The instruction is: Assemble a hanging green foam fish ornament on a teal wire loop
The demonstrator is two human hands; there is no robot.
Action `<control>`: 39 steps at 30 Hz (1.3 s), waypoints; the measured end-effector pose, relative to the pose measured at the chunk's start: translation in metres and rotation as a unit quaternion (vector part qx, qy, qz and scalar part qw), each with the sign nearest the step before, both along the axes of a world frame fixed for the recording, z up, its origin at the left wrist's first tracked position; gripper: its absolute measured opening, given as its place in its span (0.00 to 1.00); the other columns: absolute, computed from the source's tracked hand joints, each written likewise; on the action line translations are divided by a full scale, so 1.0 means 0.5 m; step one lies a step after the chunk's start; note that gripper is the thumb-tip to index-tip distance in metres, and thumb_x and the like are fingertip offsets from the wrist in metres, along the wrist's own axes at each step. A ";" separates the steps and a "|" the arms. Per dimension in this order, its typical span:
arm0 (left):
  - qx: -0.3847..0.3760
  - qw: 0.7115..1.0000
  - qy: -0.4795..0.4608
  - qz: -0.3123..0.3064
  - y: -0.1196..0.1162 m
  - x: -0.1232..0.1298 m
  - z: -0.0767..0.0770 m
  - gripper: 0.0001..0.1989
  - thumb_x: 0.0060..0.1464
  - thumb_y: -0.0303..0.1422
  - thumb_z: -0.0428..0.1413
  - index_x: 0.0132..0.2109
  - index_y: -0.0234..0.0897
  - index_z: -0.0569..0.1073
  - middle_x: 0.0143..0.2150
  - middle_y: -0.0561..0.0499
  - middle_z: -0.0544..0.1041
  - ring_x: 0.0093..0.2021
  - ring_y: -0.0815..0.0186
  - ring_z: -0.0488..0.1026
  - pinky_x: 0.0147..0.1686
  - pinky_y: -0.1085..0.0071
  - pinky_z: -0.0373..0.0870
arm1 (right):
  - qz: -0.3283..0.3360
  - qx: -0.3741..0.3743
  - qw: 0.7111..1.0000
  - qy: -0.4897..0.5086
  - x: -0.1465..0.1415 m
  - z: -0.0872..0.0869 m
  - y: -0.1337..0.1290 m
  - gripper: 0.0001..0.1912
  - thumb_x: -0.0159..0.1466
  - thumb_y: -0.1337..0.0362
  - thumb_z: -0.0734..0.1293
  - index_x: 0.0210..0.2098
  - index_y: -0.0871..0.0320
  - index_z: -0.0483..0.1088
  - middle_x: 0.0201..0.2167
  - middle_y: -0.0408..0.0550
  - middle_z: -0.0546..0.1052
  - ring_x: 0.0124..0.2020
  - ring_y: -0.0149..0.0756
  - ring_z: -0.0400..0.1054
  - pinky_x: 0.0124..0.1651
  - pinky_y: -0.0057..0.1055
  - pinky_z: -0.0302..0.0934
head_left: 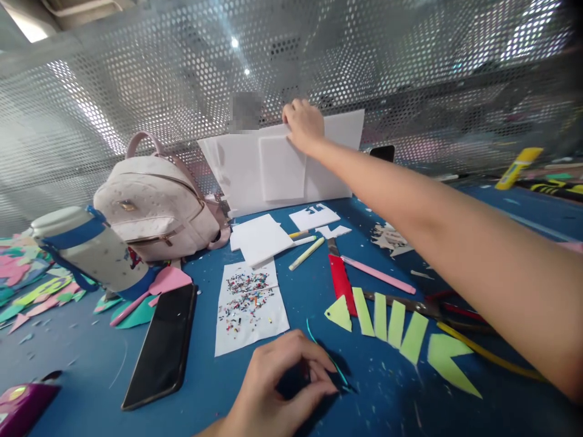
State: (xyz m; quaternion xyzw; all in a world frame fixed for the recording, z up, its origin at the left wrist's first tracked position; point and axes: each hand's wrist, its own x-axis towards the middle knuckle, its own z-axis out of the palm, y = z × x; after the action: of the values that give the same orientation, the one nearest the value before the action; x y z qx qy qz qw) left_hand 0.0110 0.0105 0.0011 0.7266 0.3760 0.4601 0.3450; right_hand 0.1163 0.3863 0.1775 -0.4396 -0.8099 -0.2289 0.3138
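Note:
My right hand reaches forward with its fingers closed over the top edge of the large white sheets, which stand upright against the perforated metal panel. A smaller white sheet leans at their front, just below that hand. Close to me, my left hand is curled, thumb and forefinger nearly together at a thin teal thread; the exact contact is partly hidden. Light-green cut pieces, a fish-like head, strips and a tail, lie in a row to its right. Beyond it is a white paper with tiny colourful bits.
At left are a dark phone, a bottle, a pale backpack and coloured scraps. A red-handled cutter, a pink pen, scissors and small white sheets lie mid-table. A glue stick stands at right.

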 end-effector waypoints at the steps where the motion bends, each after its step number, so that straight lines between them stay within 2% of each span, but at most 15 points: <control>1: -0.006 1.000 -0.002 0.003 0.000 0.000 0.001 0.03 0.56 0.26 0.62 0.39 0.35 0.77 0.30 0.48 0.80 0.29 0.69 0.77 0.32 0.76 0.74 | -0.004 0.003 1.000 0.003 -0.001 -0.002 -0.001 0.22 0.70 0.56 0.57 0.60 0.57 0.61 0.60 0.65 0.65 0.58 0.61 0.55 0.52 0.53 0.55; 7: -0.018 1.000 -0.014 0.000 0.002 0.001 0.001 0.02 0.57 0.26 0.61 0.39 0.34 0.77 0.29 0.47 0.80 0.28 0.69 0.77 0.31 0.76 0.73 | 0.017 0.016 0.999 -0.026 0.004 -0.025 -0.011 0.21 0.71 0.56 0.54 0.61 0.54 0.61 0.61 0.59 0.64 0.59 0.56 0.55 0.56 0.49 0.54; 11: -0.026 0.999 -0.017 0.005 0.003 0.002 0.001 0.02 0.56 0.26 0.62 0.39 0.34 0.77 0.29 0.47 0.80 0.28 0.69 0.77 0.30 0.76 0.73 | 0.011 0.024 0.999 -0.031 0.013 -0.038 -0.012 0.30 0.69 0.50 0.58 0.64 0.59 0.56 0.63 0.62 0.60 0.62 0.59 0.50 0.59 0.51 0.49; 14: -0.028 0.999 -0.020 0.004 0.003 0.003 0.001 0.02 0.56 0.26 0.61 0.38 0.34 0.77 0.29 0.47 0.80 0.27 0.69 0.76 0.30 0.76 0.73 | -0.003 0.019 1.000 -0.024 0.022 -0.028 -0.005 0.32 0.67 0.47 0.60 0.64 0.59 0.57 0.62 0.63 0.62 0.61 0.61 0.52 0.58 0.52 0.50; 18: -0.031 0.999 -0.019 0.005 0.002 0.003 0.000 0.02 0.56 0.26 0.61 0.39 0.34 0.77 0.29 0.48 0.80 0.28 0.69 0.76 0.30 0.75 0.73 | 0.009 0.016 0.999 -0.029 0.031 0.000 0.006 0.29 0.66 0.46 0.62 0.61 0.52 0.61 0.59 0.59 0.67 0.60 0.59 0.54 0.56 0.50 0.52; 22: -0.037 0.999 -0.012 0.008 0.001 0.002 0.001 0.02 0.56 0.26 0.61 0.38 0.34 0.77 0.29 0.48 0.79 0.28 0.69 0.76 0.31 0.75 0.73 | 0.030 0.010 0.999 -0.036 0.030 0.016 0.010 0.27 0.64 0.46 0.63 0.58 0.50 0.64 0.56 0.55 0.72 0.57 0.56 0.59 0.54 0.47 0.55; 27: -0.022 1.000 -0.006 0.007 0.002 0.001 0.002 0.02 0.56 0.26 0.61 0.38 0.35 0.77 0.29 0.48 0.80 0.29 0.69 0.76 0.31 0.75 0.72 | 0.037 0.002 0.999 -0.031 0.020 0.015 0.019 0.24 0.65 0.46 0.62 0.56 0.48 0.68 0.55 0.54 0.73 0.60 0.57 0.57 0.52 0.47 0.56; 32: -0.019 1.000 -0.006 0.006 0.003 0.002 0.000 0.02 0.56 0.26 0.62 0.38 0.35 0.77 0.29 0.48 0.80 0.29 0.68 0.76 0.31 0.75 0.72 | 0.048 -0.031 0.997 -0.057 0.007 -0.001 0.033 0.23 0.70 0.48 0.58 0.56 0.54 0.68 0.51 0.57 0.77 0.51 0.55 0.68 0.48 0.46 0.57; 39: -0.026 1.000 -0.009 0.006 0.004 0.003 -0.001 0.01 0.55 0.26 0.62 0.37 0.34 0.77 0.29 0.47 0.79 0.28 0.68 0.75 0.31 0.75 0.72 | 0.065 -0.041 0.993 -0.086 0.007 0.014 0.046 0.22 0.72 0.49 0.55 0.50 0.55 0.72 0.50 0.57 0.78 0.52 0.53 0.69 0.52 0.46 0.54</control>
State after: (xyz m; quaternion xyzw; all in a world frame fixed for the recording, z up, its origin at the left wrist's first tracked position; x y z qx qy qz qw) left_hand 0.0126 0.0123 0.0006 0.7109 0.3893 0.4588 0.3643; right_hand 0.1197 0.4095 0.1844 -0.3770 -0.8695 -0.2115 0.2391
